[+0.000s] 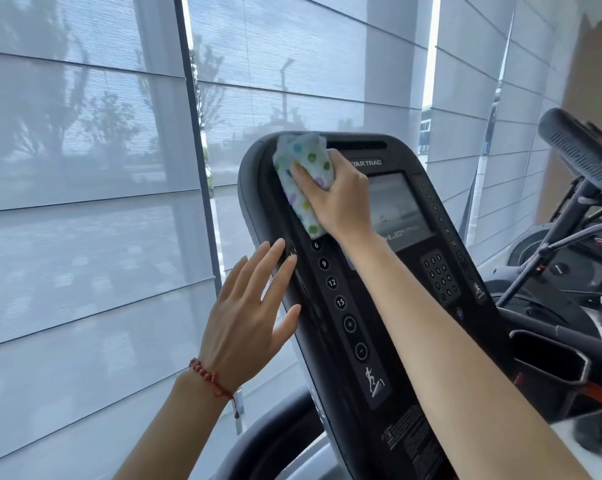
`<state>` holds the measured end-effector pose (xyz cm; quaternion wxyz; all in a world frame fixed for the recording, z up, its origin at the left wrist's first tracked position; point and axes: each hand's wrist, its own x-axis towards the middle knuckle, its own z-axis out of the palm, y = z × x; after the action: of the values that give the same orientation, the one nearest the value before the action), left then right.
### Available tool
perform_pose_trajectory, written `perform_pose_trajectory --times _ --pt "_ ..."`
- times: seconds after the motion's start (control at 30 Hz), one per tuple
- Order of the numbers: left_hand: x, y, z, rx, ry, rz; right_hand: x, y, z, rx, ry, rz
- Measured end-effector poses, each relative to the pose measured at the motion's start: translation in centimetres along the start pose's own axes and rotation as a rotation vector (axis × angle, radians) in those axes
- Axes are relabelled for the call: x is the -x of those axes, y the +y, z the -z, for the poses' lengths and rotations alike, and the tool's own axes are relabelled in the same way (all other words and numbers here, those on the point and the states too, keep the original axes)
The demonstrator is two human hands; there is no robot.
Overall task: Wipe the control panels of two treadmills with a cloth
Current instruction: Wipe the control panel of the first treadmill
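Here our right hand (330, 199) gripped the dotted cloth (301, 178) against the control panel (344, 306) top-left; left hand (247, 317), fingers straight, steadied its edge. We judged firm, overlapping downward strokes best.

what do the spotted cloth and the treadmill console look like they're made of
Cloth: probably thin woven or nonwoven fabric, matte white with coloured dots; it folds softly under the right hand.
Console: likely moulded plastic, black and semi-gloss, with faint window sheen and printed buttons. Its screen looks glassy and reflects the room.
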<state>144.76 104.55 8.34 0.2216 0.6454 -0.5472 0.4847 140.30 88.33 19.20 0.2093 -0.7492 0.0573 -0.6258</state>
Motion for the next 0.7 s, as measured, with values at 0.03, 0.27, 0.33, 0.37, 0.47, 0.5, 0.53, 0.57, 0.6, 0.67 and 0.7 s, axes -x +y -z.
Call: perform_pose_trajectory --times 0.03,0.27,0.33,0.37,0.47,0.5,0.53,0.57,0.6,0.67,0.7 --pt "0.1 0.0 0.0 0.0 -0.002 0.0 1.3 -0.1 0.4 0.0 -0.022 0.03" --pt "0.2 0.1 0.4 -0.014 -0.02 0.004 8.5 -0.3 2.8 -0.046 -0.014 -0.006" --pt "0.4 0.2 0.3 -0.005 -0.026 0.011 9.4 -0.2 3.0 -0.055 -0.006 -0.012" --pt "0.4 0.3 0.3 -0.007 -0.027 0.014 9.3 0.0 3.1 -0.051 -0.005 -0.018" --pt "0.3 0.4 0.3 -0.02 -0.026 0.019 7.8 0.2 3.2 -0.021 0.006 -0.069" --pt "0.3 0.5 0.2 -0.018 -0.025 0.024 7.3 0.2 3.1 -0.012 0.015 -0.084" --pt "0.3 0.6 0.2 -0.016 -0.026 0.029 7.1 0.3 3.0 -0.006 0.025 -0.098" --pt "0.3 0.6 0.2 -0.013 -0.027 0.033 7.3 0.2 2.9 -0.006 0.034 -0.108" --pt "0.3 0.7 0.1 -0.009 -0.027 0.037 7.7 0.2 3.0 -0.01 0.039 -0.115" --pt "0.3 0.9 0.0 0.0 -0.024 0.046 9.3 0.3 3.5 -0.012 0.042 -0.132" --pt "0.3 0.9 0.0 0.004 -0.023 0.052 10.4 0.6 4.0 -0.009 0.04 -0.147"
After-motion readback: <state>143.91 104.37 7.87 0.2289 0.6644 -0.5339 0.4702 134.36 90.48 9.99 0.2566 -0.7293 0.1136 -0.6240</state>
